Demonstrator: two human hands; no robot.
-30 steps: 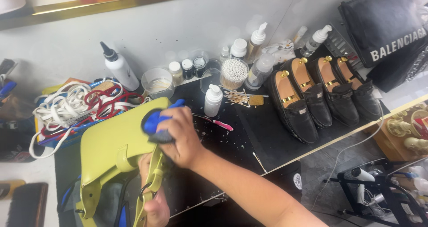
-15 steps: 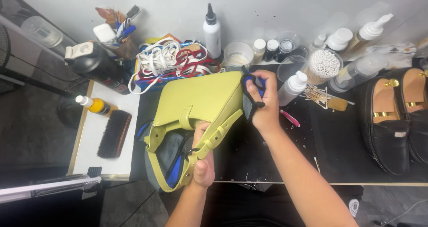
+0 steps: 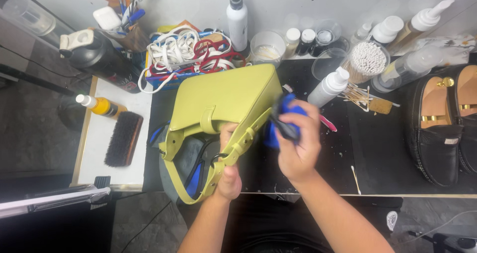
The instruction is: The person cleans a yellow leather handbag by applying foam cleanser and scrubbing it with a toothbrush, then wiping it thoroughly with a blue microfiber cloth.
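Observation:
A lime-green leather handbag [image 3: 223, 99] lies on the black work mat, its strap [image 3: 198, 186] hanging toward me over the table edge. My left hand [image 3: 229, 171] grips the strap near its metal ring. My right hand [image 3: 298, 143] is closed on a blue cloth [image 3: 280, 126] and presses it against the bag's right end. The cloth is blurred by motion.
A white squeeze bottle [image 3: 328, 86] and a cup of cotton swabs [image 3: 365, 59] stand just right of the bag. Black loafers [image 3: 437, 128] sit at far right. Tangled laces [image 3: 189, 51], jars and bottles crowd the back. A brush [image 3: 123, 138] and orange bottle [image 3: 102, 105] lie left.
The view has shifted so the bag sits more central. My right hand with the blue cloth has slid down the bag's right end toward me. My left hand keeps hold of the strap.

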